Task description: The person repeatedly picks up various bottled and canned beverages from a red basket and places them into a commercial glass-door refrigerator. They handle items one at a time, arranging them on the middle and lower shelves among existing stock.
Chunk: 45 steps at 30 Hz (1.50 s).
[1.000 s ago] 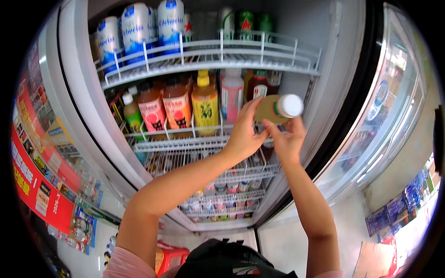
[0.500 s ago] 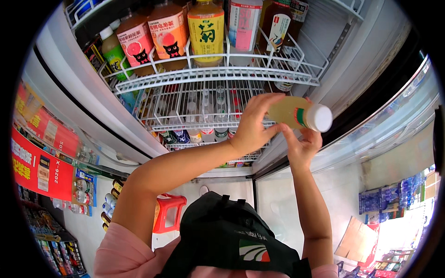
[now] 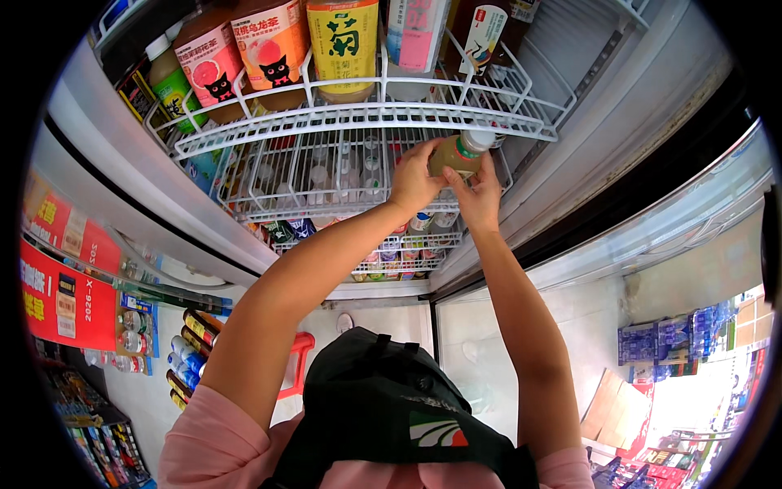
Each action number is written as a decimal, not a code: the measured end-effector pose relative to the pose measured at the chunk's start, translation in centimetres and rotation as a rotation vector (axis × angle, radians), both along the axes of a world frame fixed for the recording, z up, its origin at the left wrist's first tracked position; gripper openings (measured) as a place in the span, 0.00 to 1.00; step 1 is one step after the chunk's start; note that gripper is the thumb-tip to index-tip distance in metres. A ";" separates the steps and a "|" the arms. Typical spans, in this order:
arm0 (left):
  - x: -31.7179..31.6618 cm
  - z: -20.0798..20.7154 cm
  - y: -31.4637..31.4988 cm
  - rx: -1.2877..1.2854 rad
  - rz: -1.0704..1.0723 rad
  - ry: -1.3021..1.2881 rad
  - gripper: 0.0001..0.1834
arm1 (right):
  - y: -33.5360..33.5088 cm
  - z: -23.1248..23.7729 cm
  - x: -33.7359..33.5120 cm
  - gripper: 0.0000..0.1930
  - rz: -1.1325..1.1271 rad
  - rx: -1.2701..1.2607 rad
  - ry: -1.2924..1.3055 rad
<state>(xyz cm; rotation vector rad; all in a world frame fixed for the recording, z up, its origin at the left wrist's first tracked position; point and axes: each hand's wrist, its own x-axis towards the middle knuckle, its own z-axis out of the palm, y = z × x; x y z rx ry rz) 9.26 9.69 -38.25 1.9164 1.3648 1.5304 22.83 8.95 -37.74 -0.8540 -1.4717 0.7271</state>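
Observation:
A small drink bottle with pale yellowish contents, a green band at its neck and a white cap is held by both my hands at the right of an open fridge. My left hand is closed round its left side. My right hand grips the bottle from the right and below. The bottle leans, its cap toward the upper right, just under the front edge of the upper wire shelf. Beside my left hand lies the middle wire shelf, with the bottles below showing through its wires.
Large drink bottles stand on the upper shelf, among them a yellow-labelled bottle and an orange-labelled bottle. The fridge door is open at the right. A red stool and several packs of bottles are on the floor at left.
Both hands have carried the bottle leftward and up, from beside the fridge's right edge to inside, beneath the upper shelf. The view has shifted slightly.

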 end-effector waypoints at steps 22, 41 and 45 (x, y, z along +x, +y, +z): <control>-1.1 -3.7 9.5 -0.178 0.008 -0.244 0.33 | 3.0 -3.0 -2.0 0.36 0.216 -0.565 0.473; -0.8 14.8 -6.8 0.013 -0.405 -0.316 0.21 | -5.6 12.6 -0.3 0.15 0.294 -0.039 0.679; 0.1 19.5 -5.9 0.075 -0.346 -0.382 0.27 | -2.6 18.0 -0.9 0.23 0.305 0.018 0.604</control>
